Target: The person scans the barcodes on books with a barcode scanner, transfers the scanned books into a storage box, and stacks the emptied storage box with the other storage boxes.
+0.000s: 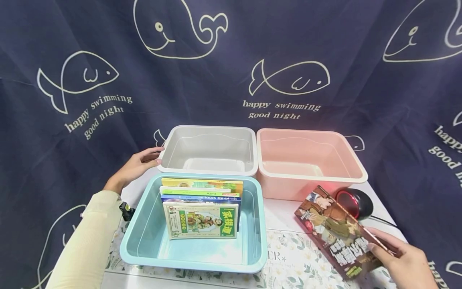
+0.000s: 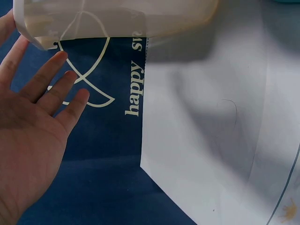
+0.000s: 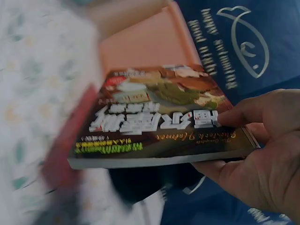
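My right hand (image 1: 408, 257) pinches the lower right edge of a brown-red paperback book (image 1: 335, 235) with a picture cover and white lettering. In the right wrist view the thumb and fingers (image 3: 239, 117) grip the book (image 3: 154, 117) from its two faces. The book is tilted in front of the pink bin (image 1: 312, 186). My left hand (image 1: 138, 164) is at the left rim of the white bin (image 1: 207, 173), with fingers straight and spread in the left wrist view. Inside the blue bin (image 1: 195, 265) stand several thin books (image 1: 202, 220), upright, the front one with a green title.
A black rounded device (image 1: 361, 202) glowing red, with a cable, sits right of the pink bin. Beneath the bins lies a white table with a floral cover (image 1: 288, 257). A dark blue curtain (image 1: 223, 80) with whale and fish drawings hangs behind.
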`<act>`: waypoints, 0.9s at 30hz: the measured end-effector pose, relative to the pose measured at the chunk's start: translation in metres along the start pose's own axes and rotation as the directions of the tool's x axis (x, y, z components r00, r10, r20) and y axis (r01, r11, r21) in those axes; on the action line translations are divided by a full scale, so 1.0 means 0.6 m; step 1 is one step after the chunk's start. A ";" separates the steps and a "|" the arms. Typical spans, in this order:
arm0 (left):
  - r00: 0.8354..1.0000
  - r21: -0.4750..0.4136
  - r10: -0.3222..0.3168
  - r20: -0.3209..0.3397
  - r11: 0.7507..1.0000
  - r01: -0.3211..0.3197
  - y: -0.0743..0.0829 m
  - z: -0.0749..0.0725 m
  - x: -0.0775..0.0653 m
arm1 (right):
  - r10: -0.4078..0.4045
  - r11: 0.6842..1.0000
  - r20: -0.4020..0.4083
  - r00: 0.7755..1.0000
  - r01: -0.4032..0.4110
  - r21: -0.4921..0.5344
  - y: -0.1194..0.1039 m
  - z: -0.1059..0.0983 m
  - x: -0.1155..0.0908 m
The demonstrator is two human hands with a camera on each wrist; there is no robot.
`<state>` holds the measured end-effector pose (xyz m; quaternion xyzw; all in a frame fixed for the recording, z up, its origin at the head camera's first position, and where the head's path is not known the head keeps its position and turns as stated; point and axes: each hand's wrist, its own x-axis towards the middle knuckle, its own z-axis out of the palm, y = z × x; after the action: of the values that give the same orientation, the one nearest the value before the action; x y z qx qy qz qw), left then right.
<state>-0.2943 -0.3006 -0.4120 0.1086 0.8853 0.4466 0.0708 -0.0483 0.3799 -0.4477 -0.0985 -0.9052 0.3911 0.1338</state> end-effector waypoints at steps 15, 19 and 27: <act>1.000 -0.002 -0.008 0.003 1.000 0.008 0.000 0.000 -0.003 | -0.247 0.959 0.121 0.961 0.225 0.172 -0.200 -0.062 0.104; 1.000 0.003 -0.009 0.000 1.000 0.009 -0.001 0.000 -0.004 | -0.302 0.926 0.156 0.941 0.250 0.283 -0.246 -0.057 0.136; 1.000 0.009 -0.011 0.001 1.000 0.011 0.000 0.000 -0.004 | -0.341 0.904 0.181 0.922 0.270 0.331 -0.327 -0.017 0.195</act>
<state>-0.2917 -0.3011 -0.4121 0.1044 0.8879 0.4421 0.0732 -0.1699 0.2879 -0.2775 0.1139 -0.8488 0.5067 0.0991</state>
